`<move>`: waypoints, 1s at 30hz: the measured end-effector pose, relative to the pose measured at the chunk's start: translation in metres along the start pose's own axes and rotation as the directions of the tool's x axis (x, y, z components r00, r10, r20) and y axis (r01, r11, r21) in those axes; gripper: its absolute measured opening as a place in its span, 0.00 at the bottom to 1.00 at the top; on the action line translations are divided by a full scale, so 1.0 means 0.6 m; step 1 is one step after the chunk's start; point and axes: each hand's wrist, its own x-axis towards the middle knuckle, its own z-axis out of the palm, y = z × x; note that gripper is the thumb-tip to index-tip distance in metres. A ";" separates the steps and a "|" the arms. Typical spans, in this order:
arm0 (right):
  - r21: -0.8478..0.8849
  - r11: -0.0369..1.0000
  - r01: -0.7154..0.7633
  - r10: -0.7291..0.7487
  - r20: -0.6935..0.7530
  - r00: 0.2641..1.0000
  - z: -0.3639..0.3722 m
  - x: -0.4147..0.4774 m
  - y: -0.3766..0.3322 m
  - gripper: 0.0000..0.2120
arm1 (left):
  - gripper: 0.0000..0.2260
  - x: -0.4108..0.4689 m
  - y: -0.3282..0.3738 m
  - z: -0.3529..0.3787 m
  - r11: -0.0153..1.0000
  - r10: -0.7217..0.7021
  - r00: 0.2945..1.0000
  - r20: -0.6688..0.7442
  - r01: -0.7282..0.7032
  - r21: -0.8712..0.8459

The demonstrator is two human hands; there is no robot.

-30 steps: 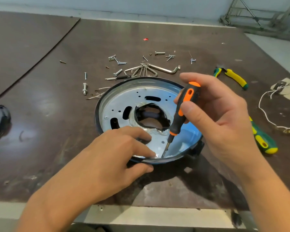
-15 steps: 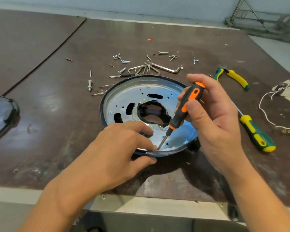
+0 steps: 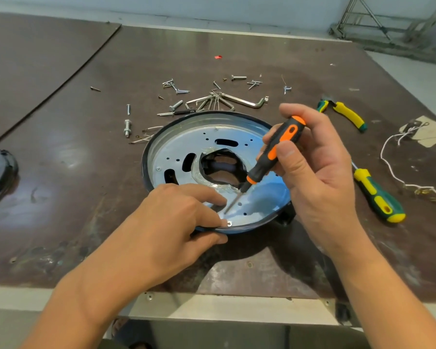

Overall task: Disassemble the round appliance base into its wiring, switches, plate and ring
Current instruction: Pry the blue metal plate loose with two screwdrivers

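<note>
Single feed here: wide-angle head cam, facing forward and steeply down over the dark brown counter (image 3: pixel 61 197). I'm in close: left hand (image 3: pixel 166 227) and right hand (image 3: pixel 312 167) fill the lower frame, round silver metal base (image 3: pixel 204 144) sits mid-frame. Counter's far edge and a pale surface beyond (image 3: pixel 237 11) run along the top.

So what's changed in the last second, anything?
The right hand has drawn the tip of the orange-and-black screwdriver slightly back from the near rim, inward over the metal plate. Nothing was picked up or released. The left hand still grips the base's rim; loose screws and the green-and-yellow screwdriver lie unmoved.
</note>
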 end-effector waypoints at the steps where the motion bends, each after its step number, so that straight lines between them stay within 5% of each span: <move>1: 0.028 1.000 0.009 -0.008 -0.041 0.999 -0.004 0.003 -0.003 0.15 | 0.09 0.000 -0.001 0.000 1.000 0.002 1.000 -0.001 -0.002 -0.002; 7: -0.164 0.984 0.072 -0.129 -0.372 0.919 -0.116 0.026 -0.027 0.17 | 0.23 -0.002 0.005 0.000 0.999 -0.003 0.999 -0.039 0.005 0.049; 12: -0.420 0.854 -0.307 0.078 -0.479 0.874 -0.196 0.003 0.016 0.17 | 0.29 -0.001 0.016 0.002 0.998 -0.033 0.998 -0.049 0.036 0.058; 17: -0.794 0.542 -0.274 0.047 -0.298 0.954 -0.237 -0.019 0.045 0.09 | 0.31 0.015 0.026 0.012 0.993 -0.068 0.997 -0.040 0.071 0.094; 22: -0.874 0.375 -0.309 0.196 -0.251 0.948 -0.256 -0.025 0.048 0.07 | 0.26 0.034 0.042 0.026 0.983 -0.064 0.996 -0.056 0.072 0.168; 26: -0.893 0.269 -0.361 0.351 -0.258 0.900 -0.256 -0.034 0.047 0.07 | 0.24 0.049 0.058 0.036 0.979 -0.038 0.998 -0.058 0.049 0.196; 30: -0.893 0.268 -0.362 0.320 -0.271 0.908 -0.254 -0.047 0.047 0.12 | 0.25 0.060 0.076 0.048 0.976 -0.006 0.997 -0.079 0.023 0.218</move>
